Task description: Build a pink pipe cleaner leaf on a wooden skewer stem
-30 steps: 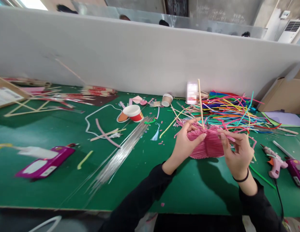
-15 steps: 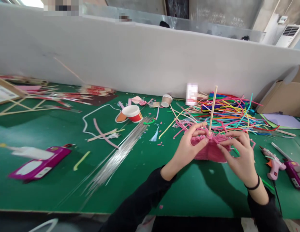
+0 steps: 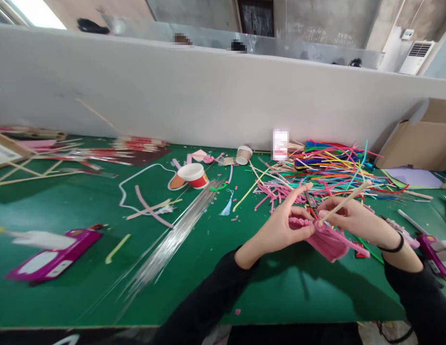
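My left hand (image 3: 280,226) grips the left edge of a pink pipe-cleaner piece (image 3: 329,245), a pleated, fuzzy bundle held just over the table. A thin wooden stick (image 3: 347,202) rises from its top and leans to the right. Behind the stick, my right hand (image 3: 363,219) closes on the piece's far side, its fingertips partly hidden. One pink pipe cleaner (image 3: 357,247) juts out to the lower right. Beyond both hands lies a heap of loose pipe cleaners (image 3: 338,160) in many colours.
A pink glue gun (image 3: 406,235) and a purple tool (image 3: 433,254) lie at the right. Left of my hands are thin metal wires (image 3: 172,235), a paper cup (image 3: 196,177) and another purple tool (image 3: 53,256). A cardboard box (image 3: 417,136) stands at the back right, against a white partition (image 3: 208,100).
The pink piece and its stick have tipped from upright to leaning right. My right hand has moved from the piece's right side to behind the stick. The left hand keeps its hold.
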Action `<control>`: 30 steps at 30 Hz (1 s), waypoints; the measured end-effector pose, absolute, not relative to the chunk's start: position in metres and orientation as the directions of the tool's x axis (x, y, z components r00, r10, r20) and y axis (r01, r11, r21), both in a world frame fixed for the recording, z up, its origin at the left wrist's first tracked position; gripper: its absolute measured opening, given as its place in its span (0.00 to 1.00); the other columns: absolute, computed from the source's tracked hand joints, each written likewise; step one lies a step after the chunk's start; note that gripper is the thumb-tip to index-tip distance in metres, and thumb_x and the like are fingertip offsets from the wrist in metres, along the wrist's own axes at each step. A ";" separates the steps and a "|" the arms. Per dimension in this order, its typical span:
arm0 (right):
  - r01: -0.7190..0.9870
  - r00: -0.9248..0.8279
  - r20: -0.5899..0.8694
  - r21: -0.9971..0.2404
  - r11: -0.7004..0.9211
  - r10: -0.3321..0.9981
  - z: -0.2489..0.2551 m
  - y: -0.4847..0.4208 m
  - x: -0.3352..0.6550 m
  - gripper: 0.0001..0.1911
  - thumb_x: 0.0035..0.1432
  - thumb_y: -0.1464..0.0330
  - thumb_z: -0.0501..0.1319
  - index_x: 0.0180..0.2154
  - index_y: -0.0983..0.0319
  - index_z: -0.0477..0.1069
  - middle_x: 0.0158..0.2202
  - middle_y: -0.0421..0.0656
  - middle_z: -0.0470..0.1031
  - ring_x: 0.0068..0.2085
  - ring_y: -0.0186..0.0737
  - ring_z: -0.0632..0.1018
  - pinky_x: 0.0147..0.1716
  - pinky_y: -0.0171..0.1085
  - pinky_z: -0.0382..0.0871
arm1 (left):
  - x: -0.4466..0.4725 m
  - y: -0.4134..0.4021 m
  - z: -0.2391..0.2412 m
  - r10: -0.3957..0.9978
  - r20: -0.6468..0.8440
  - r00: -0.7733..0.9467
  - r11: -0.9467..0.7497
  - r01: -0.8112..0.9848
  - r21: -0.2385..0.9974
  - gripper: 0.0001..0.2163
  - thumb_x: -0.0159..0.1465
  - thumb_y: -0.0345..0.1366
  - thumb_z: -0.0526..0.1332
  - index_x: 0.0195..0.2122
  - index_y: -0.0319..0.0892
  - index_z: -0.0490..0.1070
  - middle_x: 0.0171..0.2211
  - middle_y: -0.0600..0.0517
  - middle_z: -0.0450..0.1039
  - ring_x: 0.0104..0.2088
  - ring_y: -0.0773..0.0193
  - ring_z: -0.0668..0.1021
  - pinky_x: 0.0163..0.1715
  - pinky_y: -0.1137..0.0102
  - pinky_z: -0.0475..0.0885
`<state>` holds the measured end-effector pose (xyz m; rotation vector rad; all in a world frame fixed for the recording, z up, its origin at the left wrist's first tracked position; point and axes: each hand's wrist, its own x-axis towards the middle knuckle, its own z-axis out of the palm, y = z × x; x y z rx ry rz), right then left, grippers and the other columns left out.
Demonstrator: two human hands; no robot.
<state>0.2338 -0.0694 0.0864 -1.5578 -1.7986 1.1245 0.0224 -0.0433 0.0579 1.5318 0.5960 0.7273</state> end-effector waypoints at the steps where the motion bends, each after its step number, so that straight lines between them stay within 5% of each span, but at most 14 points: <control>1: 0.559 -0.195 -0.148 -0.829 -0.014 0.970 0.086 -0.072 0.236 0.25 0.57 0.46 0.60 0.31 0.62 0.73 0.25 0.38 0.70 0.24 0.32 0.67 0.22 0.33 0.60 | 0.023 -0.044 0.058 0.738 0.106 0.666 -0.104 -0.044 0.994 0.42 0.57 0.32 0.66 0.69 0.42 0.45 0.33 0.51 0.77 0.33 0.65 0.78 0.33 0.71 0.71; 5: 0.563 -0.303 -0.215 -0.826 -0.008 0.928 0.087 -0.079 0.242 0.29 0.60 0.44 0.54 0.25 0.62 0.70 0.19 0.36 0.63 0.21 0.30 0.63 0.20 0.33 0.56 | 0.027 -0.045 0.058 0.712 0.139 0.688 -0.143 -0.051 0.988 0.41 0.57 0.30 0.66 0.69 0.45 0.45 0.35 0.52 0.75 0.33 0.66 0.78 0.35 0.71 0.72; 9: 0.447 -0.355 -0.163 -0.894 0.014 0.920 0.086 -0.083 0.237 0.23 0.59 0.49 0.61 0.29 0.62 0.72 0.24 0.38 0.69 0.24 0.30 0.66 0.23 0.32 0.58 | 0.029 -0.047 0.061 0.694 0.151 0.704 -0.180 -0.034 0.983 0.38 0.57 0.30 0.66 0.67 0.51 0.50 0.41 0.52 0.69 0.30 0.70 0.77 0.32 0.72 0.72; 12: 0.384 -0.263 -0.054 -0.922 0.053 0.963 0.086 -0.082 0.232 0.20 0.59 0.50 0.62 0.32 0.62 0.73 0.26 0.40 0.73 0.26 0.33 0.71 0.25 0.32 0.64 | 0.028 -0.048 0.062 0.649 0.138 0.748 -0.167 -0.037 0.985 0.41 0.58 0.30 0.66 0.68 0.51 0.46 0.36 0.54 0.71 0.33 0.66 0.78 0.33 0.71 0.73; 16: 0.455 -0.170 0.064 -0.880 0.136 0.983 0.090 -0.083 0.233 0.19 0.63 0.53 0.58 0.40 0.61 0.76 0.26 0.40 0.75 0.24 0.33 0.72 0.23 0.33 0.65 | 0.027 -0.048 0.059 0.599 0.134 0.790 -0.164 -0.043 0.986 0.44 0.56 0.30 0.68 0.70 0.48 0.44 0.30 0.55 0.74 0.33 0.62 0.79 0.36 0.67 0.75; 21: 0.565 -0.418 0.119 -0.742 0.360 0.901 0.090 -0.092 0.240 0.14 0.66 0.61 0.57 0.47 0.54 0.78 0.36 0.42 0.80 0.33 0.39 0.77 0.32 0.36 0.71 | 0.030 -0.046 0.057 0.672 0.160 0.723 -0.155 -0.074 0.985 0.43 0.57 0.35 0.70 0.69 0.46 0.48 0.28 0.55 0.73 0.31 0.64 0.78 0.34 0.68 0.75; 24: 0.556 -0.413 0.087 -0.764 0.327 0.906 0.090 -0.095 0.240 0.14 0.64 0.62 0.59 0.49 0.55 0.77 0.37 0.42 0.81 0.34 0.39 0.79 0.33 0.36 0.72 | 0.031 -0.045 0.056 0.690 0.164 0.705 -0.157 -0.074 0.985 0.43 0.56 0.35 0.71 0.69 0.45 0.49 0.27 0.55 0.74 0.31 0.63 0.78 0.33 0.70 0.74; 30: 0.656 -0.340 0.002 -0.716 0.238 0.940 0.104 -0.095 0.232 0.07 0.60 0.69 0.62 0.32 0.57 0.78 0.28 0.38 0.80 0.29 0.36 0.78 0.27 0.32 0.67 | 0.030 -0.043 0.054 0.691 0.169 0.703 -0.143 -0.096 0.985 0.41 0.56 0.35 0.70 0.68 0.45 0.50 0.27 0.55 0.74 0.29 0.65 0.77 0.31 0.71 0.72</control>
